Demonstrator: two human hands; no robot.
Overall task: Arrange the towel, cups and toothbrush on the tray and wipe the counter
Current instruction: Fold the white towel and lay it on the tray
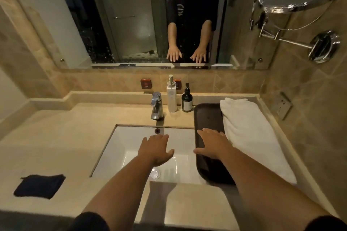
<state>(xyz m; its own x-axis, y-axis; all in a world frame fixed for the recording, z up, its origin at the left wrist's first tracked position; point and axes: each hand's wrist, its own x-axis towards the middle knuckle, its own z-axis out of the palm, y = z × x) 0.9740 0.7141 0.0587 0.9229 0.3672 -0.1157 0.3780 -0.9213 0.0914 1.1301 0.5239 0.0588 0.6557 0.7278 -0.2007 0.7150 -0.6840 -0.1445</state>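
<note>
Early stage: towel (pixel 249 137) lies right of empty tray (pixel 208 116); no cups or toothbrush visible; both hands' fingers spread, holding nothing.

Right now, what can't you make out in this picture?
- Cups and toothbrush: none in the head view.
- Tray: its right side is under the towel; the right hand covers part.
- Bottle label: too small to read.
- Sink drain: partly behind the left hand.
</note>
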